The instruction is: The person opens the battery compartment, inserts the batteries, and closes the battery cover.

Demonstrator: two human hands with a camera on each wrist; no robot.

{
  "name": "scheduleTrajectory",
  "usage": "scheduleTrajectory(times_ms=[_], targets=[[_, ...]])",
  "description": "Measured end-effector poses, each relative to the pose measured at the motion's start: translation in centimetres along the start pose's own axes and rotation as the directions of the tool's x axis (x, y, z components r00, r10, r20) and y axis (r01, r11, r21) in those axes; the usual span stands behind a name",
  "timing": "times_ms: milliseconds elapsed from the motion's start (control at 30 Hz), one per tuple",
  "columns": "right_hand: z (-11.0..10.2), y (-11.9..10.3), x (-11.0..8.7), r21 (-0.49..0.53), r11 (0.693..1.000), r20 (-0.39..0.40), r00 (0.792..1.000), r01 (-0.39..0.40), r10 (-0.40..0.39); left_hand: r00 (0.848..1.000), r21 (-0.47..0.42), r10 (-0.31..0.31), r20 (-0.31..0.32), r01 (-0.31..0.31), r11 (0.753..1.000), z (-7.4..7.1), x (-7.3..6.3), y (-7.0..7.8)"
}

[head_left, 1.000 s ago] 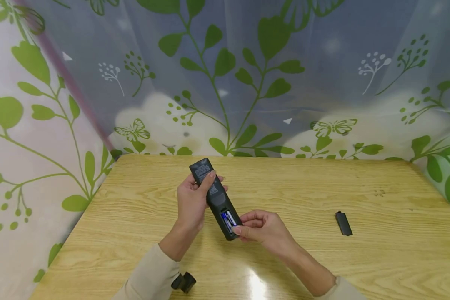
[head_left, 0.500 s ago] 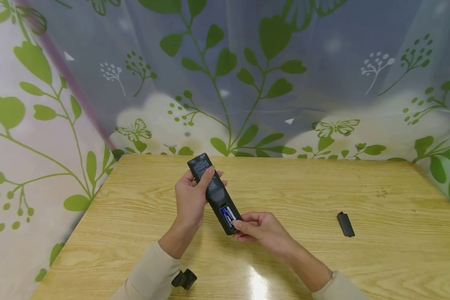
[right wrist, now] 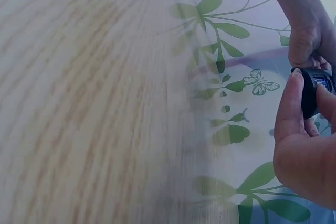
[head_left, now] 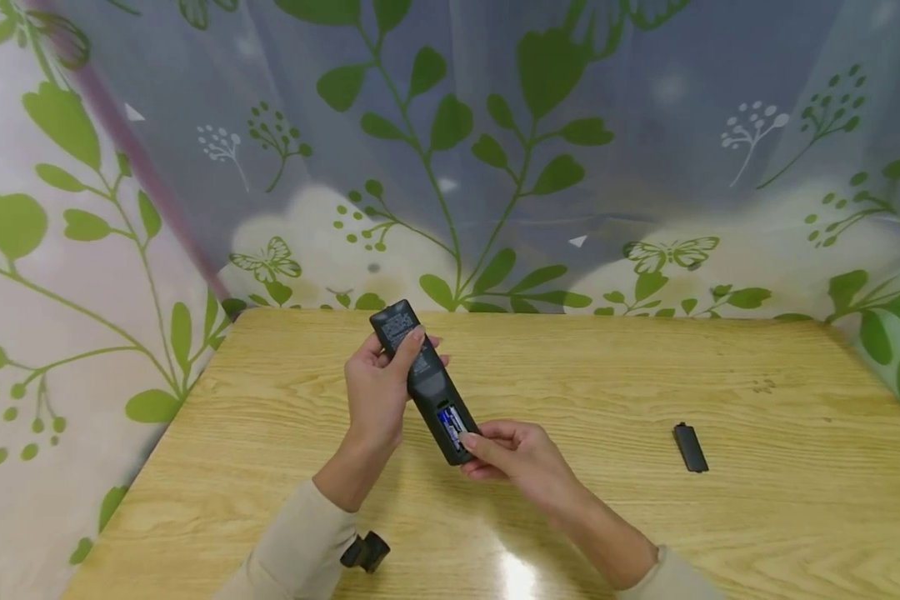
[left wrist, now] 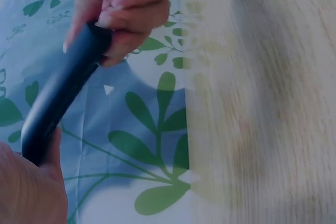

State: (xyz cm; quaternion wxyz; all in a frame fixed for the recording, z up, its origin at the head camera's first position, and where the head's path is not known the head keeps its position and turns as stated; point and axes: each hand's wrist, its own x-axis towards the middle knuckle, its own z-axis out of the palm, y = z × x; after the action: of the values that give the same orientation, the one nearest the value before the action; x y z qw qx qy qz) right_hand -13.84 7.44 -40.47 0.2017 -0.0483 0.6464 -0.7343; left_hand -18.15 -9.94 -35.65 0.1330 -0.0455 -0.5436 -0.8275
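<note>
Fingers of the left hand point(head_left: 375, 387) wrap the far half of a black remote control point(head_left: 431, 385), the thumb laid along its printed back. The right hand point(head_left: 521, 458) pinches the near end, its thumb at the near right edge of the battery compartment and the other fingers reaching round the side and beneath. The remote control is between the two hands, back up, slanting from far left to near right. Two batteries point(head_left: 451, 427) lie in the uncovered compartment. The left forearm angles in from the near left, the right from the near right, both in beige sleeves point(head_left: 303, 533); a small black object point(head_left: 366, 552) sits beside the left cuff. Well to the right, a black cover point(head_left: 691, 447) lies on the wood-grain tabletop point(head_left: 607, 375).
</note>
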Motion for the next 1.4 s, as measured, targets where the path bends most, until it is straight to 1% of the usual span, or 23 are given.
scheduleTrajectory(times_ms=[133,300,500,733,967,1067,1200,1400], targets=[[0.0,-0.1,-0.1,0.017,1.0,0.031,0.999,-0.011,0.011,1.0,-0.007,-0.004,-0.021,0.004,1.0,-0.2,0.1,-0.2],[0.0,0.0,-0.1,0.024,1.0,0.03,1.0,-0.001,0.001,0.999,-0.015,-0.019,-0.035,0.018,1.0,-0.3,0.1,-0.4],[-0.2,-0.3,-0.3,0.001,1.0,0.047,0.999,0.008,-0.008,0.999,-0.017,-0.028,-0.028,0.028,0.999,-0.3,0.0,-0.6],[-0.5,-0.1,-0.4,0.02,1.0,0.082,0.997,-0.014,0.013,1.0,-0.02,-0.02,-0.011,0.02,1.0,-0.3,0.0,-0.8],[-1.0,0.1,-0.5,0.019,0.999,0.109,0.994,-0.031,0.029,1.0,-0.004,-0.01,-0.003,0.01,1.0,-0.3,0.0,-0.6],[-1.3,0.1,-0.6,0.003,0.999,0.125,0.992,-0.034,0.033,1.0,0.006,-0.012,-0.003,0.012,1.0,-0.3,0.0,-0.5],[-1.7,0.0,-0.7,-0.025,1.0,0.154,0.988,-0.016,0.019,1.0,0.002,-0.021,-0.011,0.021,1.0,-0.3,0.0,-0.4],[-2.6,-0.5,-1.2,-0.066,0.998,0.172,0.985,0.0,0.012,0.999,0.008,-0.028,-0.019,0.028,1.0,-0.5,-0.1,-0.3]])
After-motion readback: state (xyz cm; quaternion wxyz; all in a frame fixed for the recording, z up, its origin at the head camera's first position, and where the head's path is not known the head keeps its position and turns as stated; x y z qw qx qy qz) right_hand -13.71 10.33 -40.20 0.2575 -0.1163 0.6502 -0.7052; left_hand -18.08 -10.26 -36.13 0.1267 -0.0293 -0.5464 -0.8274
